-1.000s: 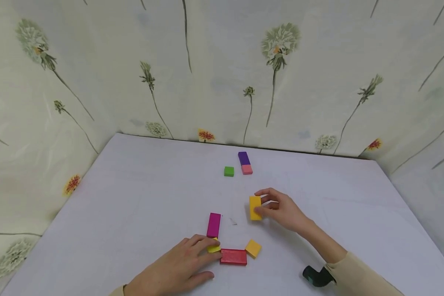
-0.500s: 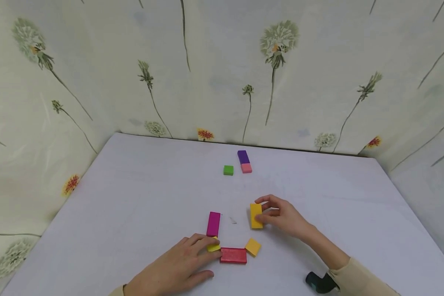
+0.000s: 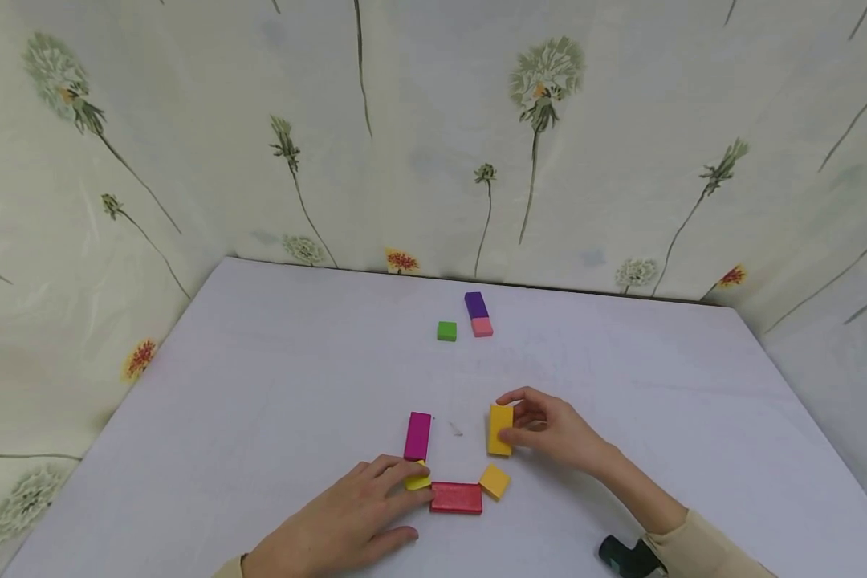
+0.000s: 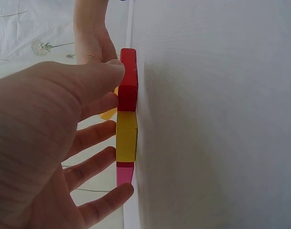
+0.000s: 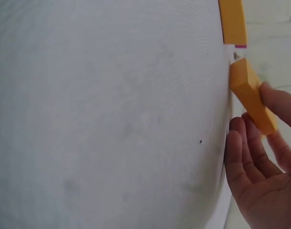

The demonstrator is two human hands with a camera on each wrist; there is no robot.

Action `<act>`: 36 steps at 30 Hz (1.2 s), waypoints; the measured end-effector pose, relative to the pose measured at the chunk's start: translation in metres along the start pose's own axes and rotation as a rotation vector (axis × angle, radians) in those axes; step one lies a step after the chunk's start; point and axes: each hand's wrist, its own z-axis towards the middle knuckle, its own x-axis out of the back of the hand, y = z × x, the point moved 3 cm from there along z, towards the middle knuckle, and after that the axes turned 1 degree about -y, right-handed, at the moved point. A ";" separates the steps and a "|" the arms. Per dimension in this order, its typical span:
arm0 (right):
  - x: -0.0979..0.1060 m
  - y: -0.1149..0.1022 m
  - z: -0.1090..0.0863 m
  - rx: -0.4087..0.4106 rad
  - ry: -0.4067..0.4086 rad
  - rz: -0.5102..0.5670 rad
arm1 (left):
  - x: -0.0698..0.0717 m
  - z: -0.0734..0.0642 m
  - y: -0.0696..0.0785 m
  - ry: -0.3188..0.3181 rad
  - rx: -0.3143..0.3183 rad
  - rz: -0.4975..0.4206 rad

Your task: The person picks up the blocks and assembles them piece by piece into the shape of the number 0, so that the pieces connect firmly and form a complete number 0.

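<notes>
Orange-yellow oblong block (image 3: 500,417) is held near the square orange block (image 3: 494,482), which lies at six o'clock from it (twelve being straight away from the person). It is tilted, near end low; whether that end meets the white cloth (image 3: 296,345) cannot be told from the right wrist view. It is pinched by the right hand (image 3: 559,432) from three o'clock, between thumb and fingers, so the near end is left uncovered, presumably for sight of its edge.

The red block (image 3: 457,498) is laid crosswise at seven o'clock, the yellow block (image 3: 419,483) at eight, the magenta block (image 3: 417,436) at nine, lengthwise. Red is flanked by yellow and square orange, seemingly as corner pieces; the latter is set askew.

Yellow and red are touched by extended, spread fingers of the left hand (image 3: 343,514), at eight, probably against slipping.

Farther out: green block (image 3: 446,331) seen at eleven; purple block (image 3: 476,304) and pink block (image 3: 482,327) placed end to end near twelve, perhaps to spare working room.
</notes>
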 end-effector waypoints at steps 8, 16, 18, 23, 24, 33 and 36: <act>-0.002 -0.004 0.000 0.062 0.002 -0.133 | 0.000 -0.001 0.000 0.035 -0.010 0.018; -0.004 -0.006 0.000 0.025 0.024 -0.152 | 0.000 -0.001 -0.001 0.062 -0.024 0.011; -0.005 -0.006 0.000 0.003 0.030 -0.142 | 0.000 -0.001 -0.001 0.067 -0.029 0.011; -0.006 -0.007 -0.002 0.004 0.047 -0.126 | -0.001 -0.001 0.000 0.055 -0.028 0.001; -0.006 -0.007 -0.003 0.008 0.051 -0.126 | -0.001 -0.001 0.000 0.053 -0.028 0.002; -0.008 -0.005 -0.002 0.039 0.040 -0.161 | 0.000 -0.001 0.000 0.051 -0.026 -0.001; -0.008 -0.005 -0.003 0.040 0.037 -0.162 | 0.000 -0.001 0.000 0.045 -0.019 -0.002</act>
